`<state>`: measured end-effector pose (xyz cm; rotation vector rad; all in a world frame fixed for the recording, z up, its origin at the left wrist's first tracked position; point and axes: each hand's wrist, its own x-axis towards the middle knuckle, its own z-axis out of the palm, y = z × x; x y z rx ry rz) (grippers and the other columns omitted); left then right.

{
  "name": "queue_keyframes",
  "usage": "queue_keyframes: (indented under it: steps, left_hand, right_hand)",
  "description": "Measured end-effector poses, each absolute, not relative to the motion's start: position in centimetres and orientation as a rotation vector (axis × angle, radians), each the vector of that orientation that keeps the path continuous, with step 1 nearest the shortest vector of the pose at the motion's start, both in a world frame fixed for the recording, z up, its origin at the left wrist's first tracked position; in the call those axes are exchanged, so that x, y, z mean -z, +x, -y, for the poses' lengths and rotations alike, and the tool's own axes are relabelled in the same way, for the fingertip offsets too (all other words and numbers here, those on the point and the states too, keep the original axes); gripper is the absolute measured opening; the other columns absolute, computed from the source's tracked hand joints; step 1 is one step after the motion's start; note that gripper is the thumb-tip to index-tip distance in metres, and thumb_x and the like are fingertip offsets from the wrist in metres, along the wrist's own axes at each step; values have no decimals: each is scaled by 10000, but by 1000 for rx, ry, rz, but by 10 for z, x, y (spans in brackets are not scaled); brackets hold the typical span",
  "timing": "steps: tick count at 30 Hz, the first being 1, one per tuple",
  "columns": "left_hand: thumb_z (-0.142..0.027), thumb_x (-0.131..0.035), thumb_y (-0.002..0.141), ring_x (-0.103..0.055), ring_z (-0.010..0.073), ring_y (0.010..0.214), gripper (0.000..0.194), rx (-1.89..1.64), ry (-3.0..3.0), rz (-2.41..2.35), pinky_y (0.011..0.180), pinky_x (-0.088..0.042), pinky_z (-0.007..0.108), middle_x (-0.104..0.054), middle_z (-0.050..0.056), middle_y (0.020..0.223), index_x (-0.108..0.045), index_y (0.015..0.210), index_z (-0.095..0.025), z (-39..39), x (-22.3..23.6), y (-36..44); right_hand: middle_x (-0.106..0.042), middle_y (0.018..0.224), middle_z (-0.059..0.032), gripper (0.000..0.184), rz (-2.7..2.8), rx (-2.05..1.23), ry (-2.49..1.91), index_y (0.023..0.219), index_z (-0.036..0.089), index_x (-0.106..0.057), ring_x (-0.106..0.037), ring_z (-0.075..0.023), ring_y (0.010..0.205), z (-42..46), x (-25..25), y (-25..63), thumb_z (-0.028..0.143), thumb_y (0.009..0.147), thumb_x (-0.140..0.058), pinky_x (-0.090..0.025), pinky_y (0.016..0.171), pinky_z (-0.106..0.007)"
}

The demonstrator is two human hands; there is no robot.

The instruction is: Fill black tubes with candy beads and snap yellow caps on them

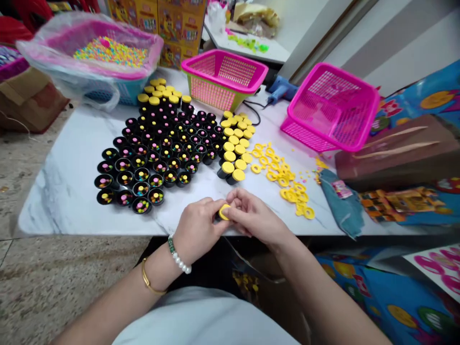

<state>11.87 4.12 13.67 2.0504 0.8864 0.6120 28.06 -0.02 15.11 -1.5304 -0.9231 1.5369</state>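
Close to the table's front edge, my left hand (199,223) is wrapped round a small container with a yellow cap (224,212); its body is mostly hidden by the fingers. My right hand (253,215) meets it from the other side, its thumb on the cap and the other fingers curled. Just beyond stand several black cups (142,188) with coloured beads and a pink or yellow peg inside, uncapped. Beside them is a group of black containers with yellow caps (230,156). Loose yellow rings (283,175) lie in a heap to the right of these.
A pink basket (230,57) and a tilted pink basket (332,108) stand at the back, with a blue glue gun (282,89) between them. A plastic-lined basket (108,76) of coloured beads is back left. A brown bag (398,148) and blue cloth (339,201) lie right.
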Motion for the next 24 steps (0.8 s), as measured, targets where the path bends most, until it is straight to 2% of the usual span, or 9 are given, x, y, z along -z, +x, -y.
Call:
queue_keyframes:
  steps: [5, 7, 9, 12, 14, 16, 19, 24]
  left_hand:
    - [-209, -620, 823, -570, 154, 714, 131, -499, 2140, -947, 666, -424, 260, -600, 3, 762, -675, 941, -206, -42, -133, 121]
    - [-222, -597, 834, -590, 175, 737, 161, -449, 2174, -969, 674, -451, 278, -617, 25, 799, -668, 976, -194, -40, -129, 120]
    - [-162, -574, 816, -609, 192, 766, 173, -441, 2209, -982, 689, -476, 295, -631, 41, 823, -661, 964, -182, -38, -125, 119]
    - [-85, -567, 756, -627, 199, 793, 368, -535, 2223, -988, 733, -513, 322, -652, 50, 866, -614, 1112, -167, -37, -118, 117]
    - [-131, -611, 748, -633, 198, 766, 550, -609, 2212, -979, 733, -531, 336, -656, 36, 839, -511, 1288, -150, -36, -116, 117]
    - [-193, -643, 759, -634, 196, 725, 618, -649, 2216, -964, 709, -539, 338, -648, 17, 787, -458, 1346, -136, -35, -115, 117]
    - [-224, -627, 801, -634, 190, 707, 471, -691, 2270, -953, 685, -536, 331, -647, 20, 784, -539, 1260, -159, -34, -115, 117]
    - [-215, -602, 843, -624, 173, 673, 303, -745, 2310, -968, 653, -524, 306, -636, 15, 761, -604, 1145, -184, -34, -116, 118]
  right_hand:
    - [-453, 497, 132, 329, 1013, -1418, -1586, 943, 228, -441, -359, -51, 330, 4, -148, 270, 454, 812, -642, -253, 321, -145]
    - [-466, 544, 115, 321, 1066, -1320, -1613, 992, 226, -462, -391, -59, 358, 11, -145, 264, 459, 829, -612, -290, 349, -164]
    - [-484, 594, 90, 301, 1208, -1161, -1661, 994, 227, -501, -446, -75, 435, 17, -147, 259, 400, 799, -650, -349, 409, -186]
    - [-526, 632, 56, 220, 1497, -859, -1756, 929, 228, -563, -499, -107, 546, 20, -160, 265, 288, 754, -682, -397, 501, -216]
    - [-549, 638, 43, 190, 1578, -645, -1805, 929, 224, -593, -505, -117, 559, 12, -174, 284, 304, 772, -665, -396, 529, -232]
    - [-561, 653, 34, 240, 1541, -375, -1870, 957, 216, -619, -510, -128, 581, -7, -187, 315, 369, 777, -664, -389, 560, -246]
    - [-577, 659, 22, 289, 1426, -55, -2052, 938, 198, -656, -534, -147, 634, -57, -194, 371, 419, 754, -674, -369, 602, -257]
    - [-697, 808, -84, 319, 1264, -47, -2352, 991, 127, -706, -591, -183, 738, -143, -178, 425, 342, 758, -673, -366, 642, -275]
